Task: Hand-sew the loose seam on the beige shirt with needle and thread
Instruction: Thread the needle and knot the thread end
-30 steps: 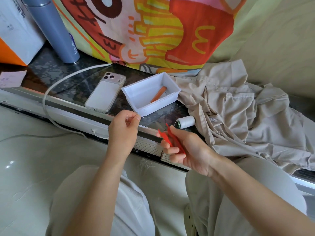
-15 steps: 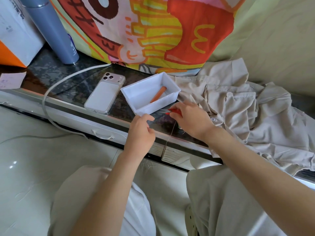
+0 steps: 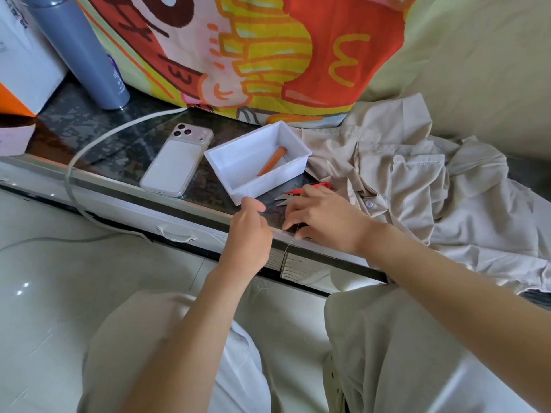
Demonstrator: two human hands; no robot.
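Two grips closed: left hand pinched, probably on thread; right hand pinching thread at counter edge.

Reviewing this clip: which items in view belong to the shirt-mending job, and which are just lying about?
For the job:
beige shirt
thread, hanging from the right hand
red snips
white tray holding an orange stick, whose purpose is unclear

Lying about:
phone
grey flask
white cable
printed cloth
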